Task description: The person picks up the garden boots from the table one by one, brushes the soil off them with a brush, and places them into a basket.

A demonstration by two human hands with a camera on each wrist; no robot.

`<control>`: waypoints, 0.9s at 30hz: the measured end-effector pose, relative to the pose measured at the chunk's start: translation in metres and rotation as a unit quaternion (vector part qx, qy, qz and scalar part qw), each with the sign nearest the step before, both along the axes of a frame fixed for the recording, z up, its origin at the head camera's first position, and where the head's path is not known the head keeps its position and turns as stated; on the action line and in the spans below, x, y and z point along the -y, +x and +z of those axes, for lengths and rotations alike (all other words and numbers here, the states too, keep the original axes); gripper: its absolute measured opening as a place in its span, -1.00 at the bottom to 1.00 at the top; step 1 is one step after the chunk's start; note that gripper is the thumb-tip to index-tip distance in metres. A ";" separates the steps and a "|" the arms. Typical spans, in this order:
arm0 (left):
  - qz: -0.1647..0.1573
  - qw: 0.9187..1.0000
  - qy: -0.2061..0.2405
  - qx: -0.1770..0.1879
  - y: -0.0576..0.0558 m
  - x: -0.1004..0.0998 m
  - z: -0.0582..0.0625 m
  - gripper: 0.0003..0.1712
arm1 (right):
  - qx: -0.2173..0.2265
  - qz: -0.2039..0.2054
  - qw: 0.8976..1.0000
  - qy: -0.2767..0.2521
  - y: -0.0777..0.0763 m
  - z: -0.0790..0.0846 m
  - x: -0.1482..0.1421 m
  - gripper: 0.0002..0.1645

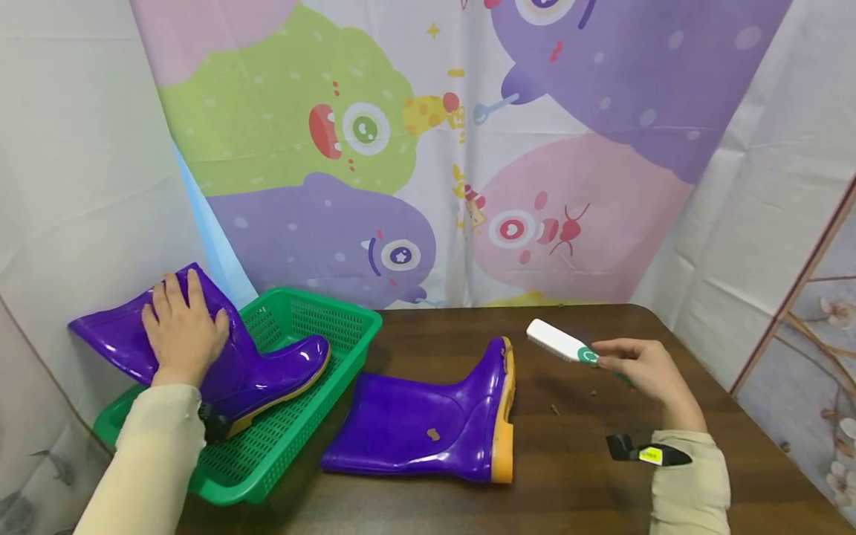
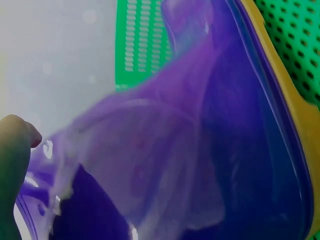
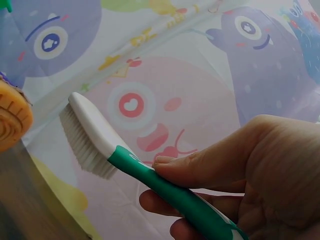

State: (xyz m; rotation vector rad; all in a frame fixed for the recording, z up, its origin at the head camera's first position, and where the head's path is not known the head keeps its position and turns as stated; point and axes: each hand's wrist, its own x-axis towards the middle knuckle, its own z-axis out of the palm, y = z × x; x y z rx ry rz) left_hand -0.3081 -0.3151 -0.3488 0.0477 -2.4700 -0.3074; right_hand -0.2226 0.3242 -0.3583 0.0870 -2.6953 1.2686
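Observation:
A purple rubber boot (image 1: pixel 267 371) with a yellow sole lies on its side in a green plastic basket (image 1: pixel 361 327), its shaft reaching over the left rim. My left hand (image 1: pixel 183 327) rests on that shaft with fingers spread and fairly straight. Close up in the left wrist view, the boot (image 2: pixel 145 150) fills most of the picture. In my right hand (image 1: pixel 652 371) is a white and green scrub brush (image 1: pixel 558 340), held by its handle above the table. The right wrist view shows its white bristles (image 3: pixel 85 145) pointing left and down. My thumb and fingers grip the green handle (image 3: pixel 165 187).
Between the basket and my right hand, a second purple rubber boot (image 1: pixel 414 423) lies on its side on the brown table (image 1: pixel 568 475). A brown smear marks its side, and dirt clings to its sole. Small brown crumbs (image 1: pixel 555 409) dot the table. A cartoon-printed curtain (image 1: pixel 455 267) hangs behind.

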 end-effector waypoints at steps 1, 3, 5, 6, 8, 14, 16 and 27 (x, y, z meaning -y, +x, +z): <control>-0.002 1.000 0.000 -0.009 0.000 -0.003 0.001 -0.13 | 0.000 0.001 1.000 0.001 0.000 0.000 0.000 -0.57; -0.008 1.000 0.001 -0.026 0.001 -0.010 0.002 -0.13 | -0.001 0.002 1.000 0.002 0.000 0.000 0.000 -0.58; -0.015 0.999 0.001 -0.036 0.001 -0.016 0.005 -0.13 | 0.000 0.002 1.000 0.004 0.000 0.001 0.001 -0.58; -0.019 0.999 0.001 -0.041 0.002 -0.020 0.006 -0.13 | 0.000 0.002 1.000 0.005 0.000 0.001 0.001 -0.58; -0.027 0.998 -0.002 -0.048 0.001 -0.026 0.008 -0.12 | 0.001 0.002 1.000 0.006 0.000 0.000 0.001 -0.57; -0.056 0.996 -0.027 -0.060 0.001 -0.051 0.013 -0.10 | 0.002 0.003 1.000 0.007 -0.001 0.000 0.001 -0.56; -0.063 0.996 -0.037 -0.053 0.002 -0.062 0.016 -0.10 | 0.005 0.003 1.000 0.004 -0.001 0.000 0.001 -0.56; -0.129 0.987 -0.085 -0.045 0.013 -0.128 0.021 -0.10 | 0.007 -0.002 1.000 0.005 -0.001 0.001 0.004 -0.58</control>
